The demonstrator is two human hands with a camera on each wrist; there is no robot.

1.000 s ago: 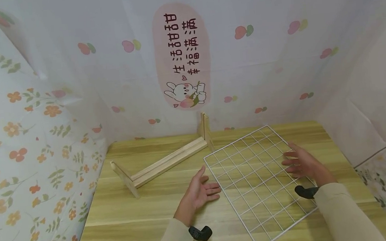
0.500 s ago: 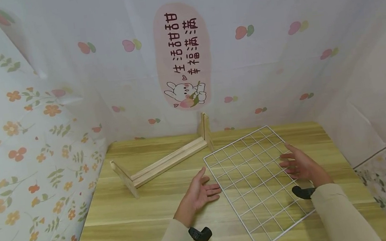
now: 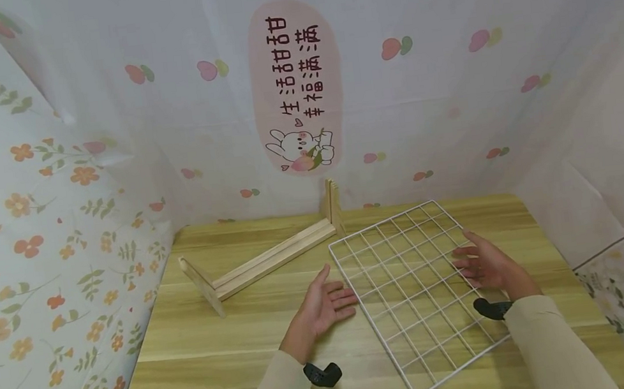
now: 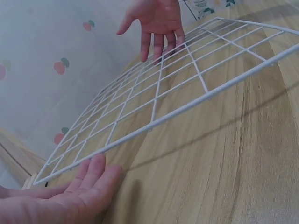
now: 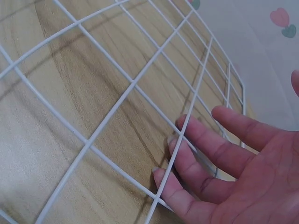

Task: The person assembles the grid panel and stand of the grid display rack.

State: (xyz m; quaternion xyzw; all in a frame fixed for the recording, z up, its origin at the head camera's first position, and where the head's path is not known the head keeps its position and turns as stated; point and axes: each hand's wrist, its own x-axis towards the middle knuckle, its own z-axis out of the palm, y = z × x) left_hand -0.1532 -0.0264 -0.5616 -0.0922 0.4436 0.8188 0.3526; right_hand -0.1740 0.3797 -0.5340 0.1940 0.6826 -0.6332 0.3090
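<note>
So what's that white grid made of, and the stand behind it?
The grid looks like thin metal wire with a smooth white coating; the rods are joined at every crossing. The stand looks like pale bare wood, with grain lines showing.

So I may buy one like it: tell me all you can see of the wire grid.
The grid is a white wire rectangle of square cells inside a thicker rim, looking like coated metal. It sits tilted on the table, left edge raised. The right hand has straight fingers through its cells; the left hand is open at its left edge.

Wooden stand (image 3: 273, 260) left of grid (image 3: 409, 286)
</note>
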